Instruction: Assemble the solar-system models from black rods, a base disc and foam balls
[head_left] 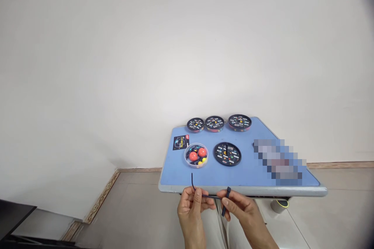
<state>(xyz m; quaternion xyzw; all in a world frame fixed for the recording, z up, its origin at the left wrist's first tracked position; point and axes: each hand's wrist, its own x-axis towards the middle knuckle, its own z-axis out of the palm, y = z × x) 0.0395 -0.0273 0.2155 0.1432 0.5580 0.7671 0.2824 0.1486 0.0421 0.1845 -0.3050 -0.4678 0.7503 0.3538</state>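
Observation:
My left hand (191, 202) and my right hand (238, 204) are held together just in front of the near edge of a small blue table (248, 175). Both pinch thin black bent rods (214, 196); the left one's end sticks up over the table edge, and the right hand's fingers also hold a small dark connector piece (228, 190). On the table beyond the hands sits a clear round tub (196, 155) with two red balls, small yellow balls and black parts. Beside it lies a black round disc (227, 153) with coloured dots and a short upright peg.
Three black-lidded round tubs (214, 123) line the table's far edge. A small black card (180, 142) lies at the far left of the table. A blurred-out patch covers the right side. White walls, a tiled floor and a skirting board surround the table.

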